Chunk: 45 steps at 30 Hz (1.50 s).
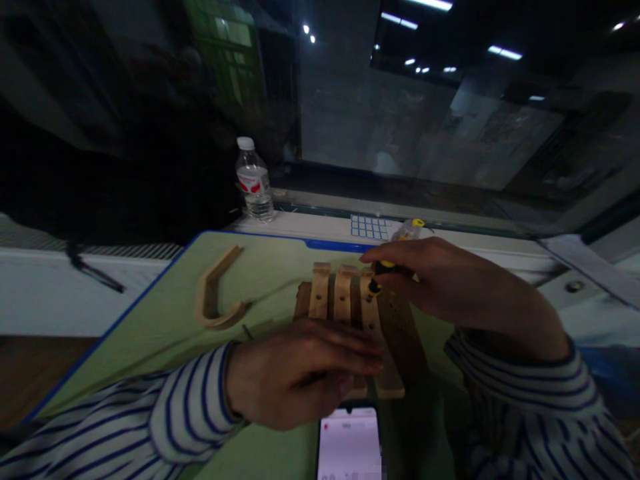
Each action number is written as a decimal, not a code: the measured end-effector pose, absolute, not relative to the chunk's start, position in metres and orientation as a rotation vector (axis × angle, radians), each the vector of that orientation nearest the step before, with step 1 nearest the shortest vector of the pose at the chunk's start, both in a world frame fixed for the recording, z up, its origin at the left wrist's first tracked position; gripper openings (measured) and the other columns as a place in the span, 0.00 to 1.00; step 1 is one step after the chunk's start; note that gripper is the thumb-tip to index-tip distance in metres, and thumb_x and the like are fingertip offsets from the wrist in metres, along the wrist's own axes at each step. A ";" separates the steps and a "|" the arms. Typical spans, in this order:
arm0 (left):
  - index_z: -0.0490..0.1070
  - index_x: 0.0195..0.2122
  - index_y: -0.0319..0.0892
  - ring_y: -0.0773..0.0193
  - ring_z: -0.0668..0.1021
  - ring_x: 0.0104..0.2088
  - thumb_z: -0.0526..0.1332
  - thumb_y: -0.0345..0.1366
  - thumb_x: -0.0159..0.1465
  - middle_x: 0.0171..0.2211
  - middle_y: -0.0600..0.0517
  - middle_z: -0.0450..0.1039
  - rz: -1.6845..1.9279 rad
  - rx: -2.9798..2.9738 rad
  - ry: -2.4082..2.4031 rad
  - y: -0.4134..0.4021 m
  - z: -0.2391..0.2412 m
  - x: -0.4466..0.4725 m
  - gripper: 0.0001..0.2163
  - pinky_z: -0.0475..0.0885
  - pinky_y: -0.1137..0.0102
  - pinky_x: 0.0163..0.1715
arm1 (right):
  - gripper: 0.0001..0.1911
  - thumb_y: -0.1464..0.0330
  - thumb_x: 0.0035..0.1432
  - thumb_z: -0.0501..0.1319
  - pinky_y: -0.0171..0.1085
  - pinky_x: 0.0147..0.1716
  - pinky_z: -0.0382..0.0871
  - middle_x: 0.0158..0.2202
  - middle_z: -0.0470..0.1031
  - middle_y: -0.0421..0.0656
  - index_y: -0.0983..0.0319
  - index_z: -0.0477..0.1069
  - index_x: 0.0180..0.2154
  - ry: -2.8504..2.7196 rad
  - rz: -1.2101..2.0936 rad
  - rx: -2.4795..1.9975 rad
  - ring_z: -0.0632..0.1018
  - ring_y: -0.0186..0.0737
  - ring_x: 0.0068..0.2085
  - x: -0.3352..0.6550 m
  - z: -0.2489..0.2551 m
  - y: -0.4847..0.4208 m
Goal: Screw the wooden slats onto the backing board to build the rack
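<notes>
My left hand lies flat with its fingers stretched across three pale wooden strips, pressing on their middle. The strips have curled far ends and small dark holes; the rightmost strip shows most of its near end. They rest on a brown wooden board. Closed around a short black-and-yellow screwdriver, my right hand is over the far end of the rightmost strip. The tool points down at that strip near a hole; its tip is too dark to make out clearly.
A bent wooden piece lies on the green tabletop at left. A lit phone is at the near side. Behind the table, a water bottle and a yellow-capped clear container stand by the window.
</notes>
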<state>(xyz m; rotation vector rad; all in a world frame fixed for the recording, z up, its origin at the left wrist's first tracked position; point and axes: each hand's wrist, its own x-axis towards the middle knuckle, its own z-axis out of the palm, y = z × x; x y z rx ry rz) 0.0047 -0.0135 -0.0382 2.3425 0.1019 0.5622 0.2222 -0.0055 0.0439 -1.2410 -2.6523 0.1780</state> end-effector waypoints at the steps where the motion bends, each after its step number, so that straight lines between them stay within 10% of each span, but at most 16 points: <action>1: 0.70 0.51 0.32 0.61 0.70 0.57 0.51 0.28 0.65 0.53 0.41 0.72 0.566 2.345 0.105 -0.014 -0.038 0.005 0.16 0.65 0.66 0.58 | 0.15 0.73 0.60 0.55 0.38 0.44 0.67 0.46 0.78 0.42 0.59 0.71 0.48 -2.650 0.189 -1.250 0.77 0.39 0.45 0.222 0.044 -0.005; 45: 0.69 0.53 0.34 0.61 0.70 0.58 0.52 0.28 0.65 0.54 0.41 0.70 0.550 2.322 0.094 -0.011 -0.045 0.003 0.16 0.65 0.64 0.58 | 0.20 0.72 0.62 0.53 0.36 0.48 0.67 0.53 0.73 0.43 0.59 0.66 0.56 -2.756 0.179 -1.097 0.75 0.38 0.50 0.224 0.047 -0.009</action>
